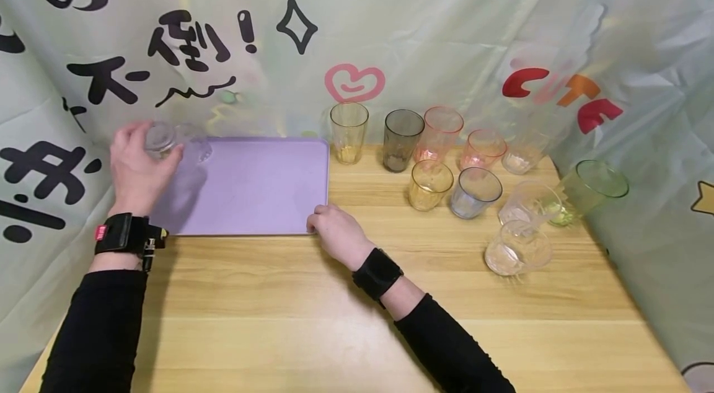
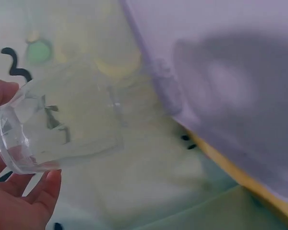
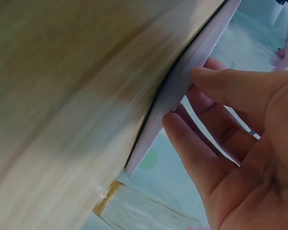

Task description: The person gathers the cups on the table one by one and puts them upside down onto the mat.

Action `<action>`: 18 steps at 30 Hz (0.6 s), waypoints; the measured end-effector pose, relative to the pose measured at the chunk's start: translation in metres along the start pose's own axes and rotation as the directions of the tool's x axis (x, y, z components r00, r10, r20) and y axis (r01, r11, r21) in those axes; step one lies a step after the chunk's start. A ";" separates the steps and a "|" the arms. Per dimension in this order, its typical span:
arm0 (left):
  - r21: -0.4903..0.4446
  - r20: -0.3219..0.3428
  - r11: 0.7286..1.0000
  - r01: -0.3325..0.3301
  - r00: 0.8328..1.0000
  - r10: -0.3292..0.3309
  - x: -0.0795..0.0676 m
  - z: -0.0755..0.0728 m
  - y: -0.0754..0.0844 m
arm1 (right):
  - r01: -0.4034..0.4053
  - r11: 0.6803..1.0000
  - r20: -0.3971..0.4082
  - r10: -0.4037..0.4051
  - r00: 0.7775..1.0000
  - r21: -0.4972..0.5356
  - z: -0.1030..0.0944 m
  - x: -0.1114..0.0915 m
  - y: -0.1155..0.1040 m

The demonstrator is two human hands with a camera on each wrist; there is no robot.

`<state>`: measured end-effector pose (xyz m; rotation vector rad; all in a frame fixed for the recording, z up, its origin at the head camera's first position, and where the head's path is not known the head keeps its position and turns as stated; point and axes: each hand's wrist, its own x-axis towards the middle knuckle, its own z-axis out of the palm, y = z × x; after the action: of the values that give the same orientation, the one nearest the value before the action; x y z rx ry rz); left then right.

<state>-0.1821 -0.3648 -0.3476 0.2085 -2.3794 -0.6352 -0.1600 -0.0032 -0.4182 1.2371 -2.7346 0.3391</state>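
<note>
A clear drinking glass [image 1: 192, 144] is in my left hand [image 1: 139, 163], at the back left corner of the lilac tray [image 1: 251, 188]. In the left wrist view, the fingers grip the clear glass [image 2: 72, 120] around its thick base. Its mouth points away from the palm, toward the tray [image 2: 173, 91]. My right hand [image 1: 340, 235] holds the tray's front right corner. Seen from the right wrist, thumb and fingers [image 3: 187, 134] are at the tray's rim [image 3: 182, 84].
Right of the tray stand several glasses: a tall yellow glass [image 1: 349, 132], a grey glass [image 1: 401, 142], pink, blue and clear ones, and a green glass [image 1: 591, 188] near the table's right edge. A printed curtain [image 1: 435, 21] hangs behind the wooden table [image 1: 290, 312].
</note>
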 end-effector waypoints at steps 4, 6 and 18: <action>0.037 0.138 0.997 0.066 0.988 -0.070 -0.001 0.003 -0.010 | 0.004 1.000 0.001 -0.004 1.000 -0.002 0.000 0.000 0.000; 0.051 0.189 0.994 0.095 0.977 -0.103 -0.002 0.006 -0.014 | 0.008 1.000 0.002 -0.008 1.000 -0.003 -0.001 0.000 0.000; 0.089 0.249 0.987 0.135 0.956 -0.153 -0.004 0.019 -0.033 | 0.010 1.000 0.010 -0.010 1.000 -0.010 -0.003 -0.001 0.000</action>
<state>-0.1911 -0.3844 -0.3787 0.3532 -2.6561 -0.6798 -0.1597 -0.0020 -0.4157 1.2532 -2.7336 0.3188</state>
